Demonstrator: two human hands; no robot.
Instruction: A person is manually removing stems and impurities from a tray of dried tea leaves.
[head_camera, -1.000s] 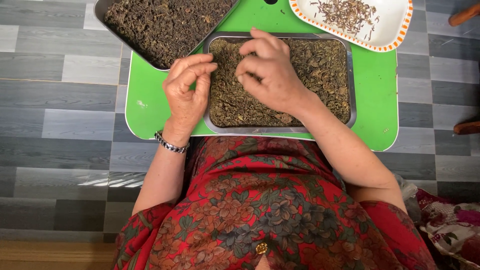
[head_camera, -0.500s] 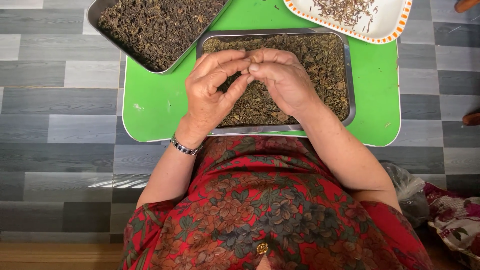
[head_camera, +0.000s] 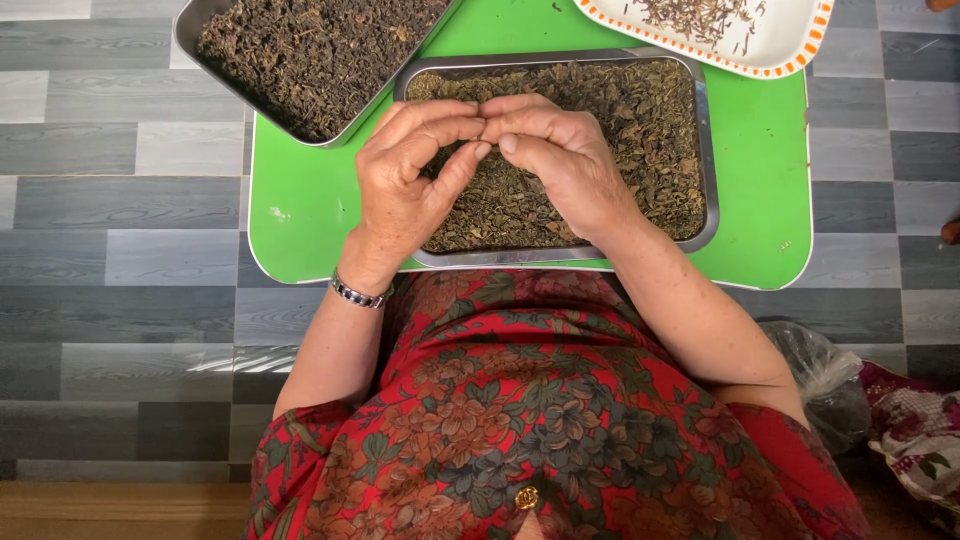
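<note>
A steel tray (head_camera: 706, 150) full of dried olive-brown leaves (head_camera: 640, 130) sits on a green board (head_camera: 300, 200) in front of me. Both my hands hover over its left half. My left hand (head_camera: 410, 180) and my right hand (head_camera: 555, 150) meet fingertip to fingertip, pinching a small bit of dried leaf between them. What exactly is pinched is too small to tell. A silver bracelet (head_camera: 357, 293) circles my left wrist.
A second steel tray (head_camera: 190, 40) of darker dried leaves lies tilted at the upper left, overlapping the board. A white dish with an orange rim (head_camera: 790, 50) holds sorted stems at the upper right. Grey plank floor surrounds the board. A plastic bag (head_camera: 820, 370) lies by my right side.
My left hand moved right from the tray's left edge to join my right hand. Both hands now pinch together over the leaves. The camera view shifted slightly.
</note>
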